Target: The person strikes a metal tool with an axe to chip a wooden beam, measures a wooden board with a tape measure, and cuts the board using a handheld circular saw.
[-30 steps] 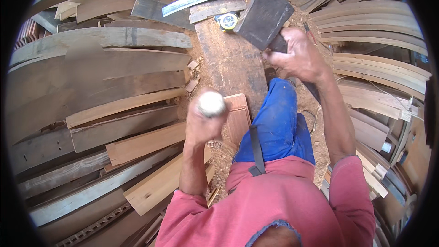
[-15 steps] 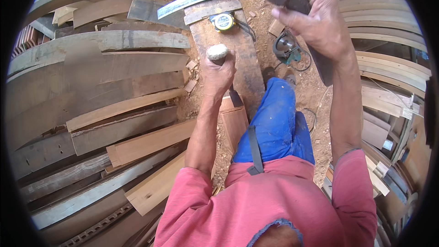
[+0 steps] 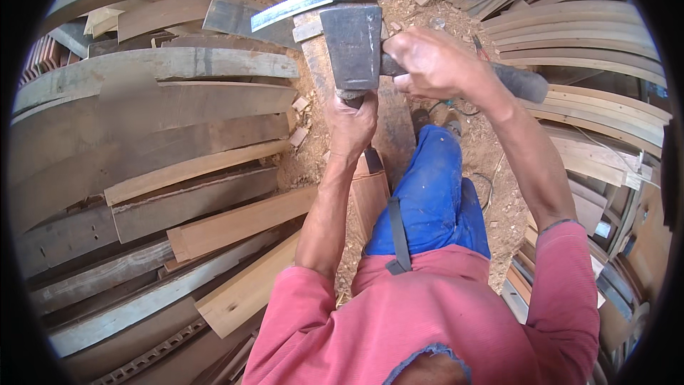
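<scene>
My left hand (image 3: 353, 127) is closed around the handle of a chisel (image 3: 372, 160), held upright. Its dark blade comes out below my fist and meets a reddish wood block (image 3: 368, 203) beside my leg. In my right hand (image 3: 436, 64) is the handle of a mallet (image 3: 351, 46) with a dark, blocky head. That head hangs over the pale top end of the chisel handle; from above I cannot tell whether they touch. Beyond the mallet, a handsaw (image 3: 306, 6) with a black grip lies across the worn plank bench (image 3: 395, 117).
Stacked boards (image 3: 192, 128) crowd the left side, and more long planks (image 3: 570, 36) lie at the right. Wood chips and sawdust cover the floor (image 3: 491, 135). A cord (image 3: 486, 189) trails near my leg in blue trousers (image 3: 420, 192).
The mallet has swung down and left from its raised place to over the chisel's end, hiding the tape measure. My left hand keeps its hold on the chisel, shifted slightly right.
</scene>
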The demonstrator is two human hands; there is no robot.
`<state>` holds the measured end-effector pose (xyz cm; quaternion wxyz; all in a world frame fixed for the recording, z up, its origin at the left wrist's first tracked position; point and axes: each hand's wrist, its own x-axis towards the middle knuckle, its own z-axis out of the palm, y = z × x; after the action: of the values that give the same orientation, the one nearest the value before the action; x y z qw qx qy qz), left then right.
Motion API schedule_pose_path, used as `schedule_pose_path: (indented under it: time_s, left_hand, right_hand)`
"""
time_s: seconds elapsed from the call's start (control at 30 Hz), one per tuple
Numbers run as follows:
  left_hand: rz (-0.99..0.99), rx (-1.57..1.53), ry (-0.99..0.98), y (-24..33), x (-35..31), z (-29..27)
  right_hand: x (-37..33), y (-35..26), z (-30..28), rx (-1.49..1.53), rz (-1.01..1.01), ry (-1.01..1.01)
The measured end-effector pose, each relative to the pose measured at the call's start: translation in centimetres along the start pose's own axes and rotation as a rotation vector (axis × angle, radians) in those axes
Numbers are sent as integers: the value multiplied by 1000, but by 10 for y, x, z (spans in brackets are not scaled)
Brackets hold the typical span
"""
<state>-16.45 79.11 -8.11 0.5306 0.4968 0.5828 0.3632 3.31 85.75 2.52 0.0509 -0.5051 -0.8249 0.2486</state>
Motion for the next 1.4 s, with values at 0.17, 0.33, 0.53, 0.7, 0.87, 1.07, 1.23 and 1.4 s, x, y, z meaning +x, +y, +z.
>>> schedule_pose_path:
  time_s: [0.17,0.33,0.53,0.7,0.87,1.07,1.23,1.4]
  left_hand:
    - [-58,-38,-30,-6,2,1]
    - [11,-250,108,26,-8,1]
    - [57,-147,50,5,-8,8]
    - [48,-99,-3,10,-9,3]
    - [-38,-237,22,30,-13,-25]
    - [39,-124,1,21,-12,-36]
    - [130,-13,-8,17,-17,-34]
    - [111,39,44,-1,-4,-28]
  right_hand:
    - [-2,4,-36,338,173,42]
    - [-5,1,-74,508,176,186]
    - [-5,-10,-38,179,203,55]
    - [-18,-17,-12,69,112,-17]
    - [-13,-35,-44,536,111,193]
    - [5,-34,-42,266,98,264]
    - [3,-39,-12,-25,36,15]
    - [13,-44,-45,266,250,210]
